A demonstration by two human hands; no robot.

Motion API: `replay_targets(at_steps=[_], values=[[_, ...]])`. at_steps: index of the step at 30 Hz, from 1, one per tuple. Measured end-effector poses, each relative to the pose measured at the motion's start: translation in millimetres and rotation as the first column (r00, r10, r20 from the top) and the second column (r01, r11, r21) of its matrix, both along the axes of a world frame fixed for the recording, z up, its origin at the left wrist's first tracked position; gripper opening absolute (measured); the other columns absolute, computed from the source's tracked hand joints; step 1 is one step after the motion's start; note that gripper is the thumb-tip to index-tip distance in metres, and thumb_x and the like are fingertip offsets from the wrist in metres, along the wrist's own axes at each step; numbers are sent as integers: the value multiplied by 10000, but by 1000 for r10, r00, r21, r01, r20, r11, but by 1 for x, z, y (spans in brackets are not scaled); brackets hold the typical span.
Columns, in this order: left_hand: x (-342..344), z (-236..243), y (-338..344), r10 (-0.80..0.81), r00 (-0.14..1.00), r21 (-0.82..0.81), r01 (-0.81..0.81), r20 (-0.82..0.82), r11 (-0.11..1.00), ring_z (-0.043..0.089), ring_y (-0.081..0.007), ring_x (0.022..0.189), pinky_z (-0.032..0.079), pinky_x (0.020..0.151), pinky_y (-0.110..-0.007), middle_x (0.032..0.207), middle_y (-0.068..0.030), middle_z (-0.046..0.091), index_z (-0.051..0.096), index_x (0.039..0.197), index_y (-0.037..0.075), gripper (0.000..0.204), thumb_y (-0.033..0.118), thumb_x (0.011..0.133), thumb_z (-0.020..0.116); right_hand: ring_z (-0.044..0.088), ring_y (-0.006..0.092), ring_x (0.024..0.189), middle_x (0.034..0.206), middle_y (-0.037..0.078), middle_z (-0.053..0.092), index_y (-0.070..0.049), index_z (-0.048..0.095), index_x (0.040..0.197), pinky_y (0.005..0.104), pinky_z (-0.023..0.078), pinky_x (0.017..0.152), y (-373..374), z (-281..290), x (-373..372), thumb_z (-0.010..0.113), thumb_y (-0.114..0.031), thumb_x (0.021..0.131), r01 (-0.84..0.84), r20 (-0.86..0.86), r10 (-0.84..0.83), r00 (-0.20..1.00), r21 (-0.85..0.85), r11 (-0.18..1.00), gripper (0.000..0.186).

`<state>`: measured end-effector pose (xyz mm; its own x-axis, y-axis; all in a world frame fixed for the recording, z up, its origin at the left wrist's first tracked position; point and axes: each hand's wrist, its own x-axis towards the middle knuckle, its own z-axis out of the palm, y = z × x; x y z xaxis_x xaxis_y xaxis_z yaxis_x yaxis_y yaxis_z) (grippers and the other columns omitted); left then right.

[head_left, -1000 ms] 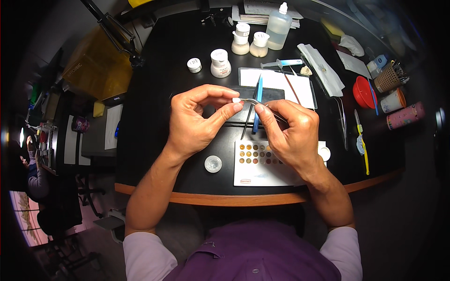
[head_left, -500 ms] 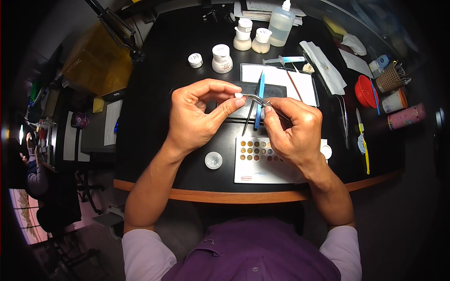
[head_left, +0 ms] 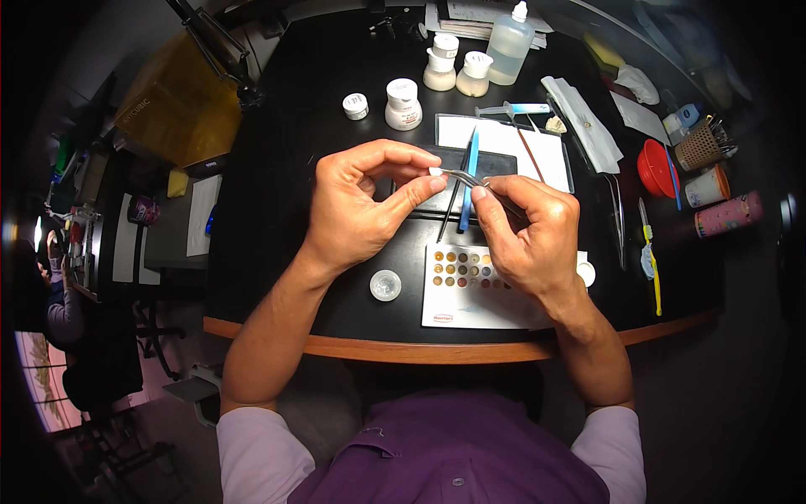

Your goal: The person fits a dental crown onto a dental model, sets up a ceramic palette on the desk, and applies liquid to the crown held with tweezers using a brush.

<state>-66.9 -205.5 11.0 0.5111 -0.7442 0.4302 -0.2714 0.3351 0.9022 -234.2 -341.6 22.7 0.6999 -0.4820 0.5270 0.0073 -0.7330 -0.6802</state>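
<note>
Over the middle of the desk, my left hand (head_left: 357,202) pinches a small white tooth-like piece (head_left: 435,171) between thumb and index finger. The thin end of a curved metal clamp or forceps (head_left: 463,176) meets that piece. My right hand (head_left: 537,235) is closed round the clamp's handles, thumb and index finger near its joint. Below the right hand lies a white palette (head_left: 470,314) with rows of coloured wells, partly hidden by the hand. A blue flat tool (head_left: 473,151) and a dark slim brush or stick (head_left: 445,223) lie behind the clamp. Whether the jaws grip the piece is too small to tell.
A small round clear dish (head_left: 385,286) sits left of the palette. White-capped jars (head_left: 404,109) and a clear squeeze bottle (head_left: 509,55) stand farther back. To the right are tweezers (head_left: 618,210), a yellow toothbrush (head_left: 653,269), a red bowl (head_left: 654,168) and a pink can (head_left: 727,215).
The whole view has shifted slightly. Both hands keep the same hold on the white piece and the clamp, with the clamp's angle only slightly different.
</note>
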Motion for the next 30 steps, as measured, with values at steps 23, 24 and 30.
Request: replay_targets(at_steps=[23,24,30], values=[[-8,9,5,-88,995,105,82,52,991,754,-124,885,589,827,-259,947,-98,803,799,1059,-32,156,54,933,831,423,43,479,701,49,655,64,757,1075,210,305,469,-15,11,-9,554,-269,1077,-127,54,445,894,982,137,389],[-8,8,5,-85,995,101,79,50,992,754,-124,885,589,827,-259,947,-98,803,799,1059,-32,156,54,933,831,423,43,479,701,49,655,64,757,1075,210,305,469,-15,11,-9,554,-269,1077,-126,50,448,893,982,140,389],[-12,12,1,-27,994,174,7,110,985,753,-125,887,596,809,-274,950,-101,807,807,1061,-24,132,52,954,797,434,50,498,704,58,654,75,746,1098,208,326,488,-18,10,-12,567,-274,1079,-159,81,467,881,979,129,393]])
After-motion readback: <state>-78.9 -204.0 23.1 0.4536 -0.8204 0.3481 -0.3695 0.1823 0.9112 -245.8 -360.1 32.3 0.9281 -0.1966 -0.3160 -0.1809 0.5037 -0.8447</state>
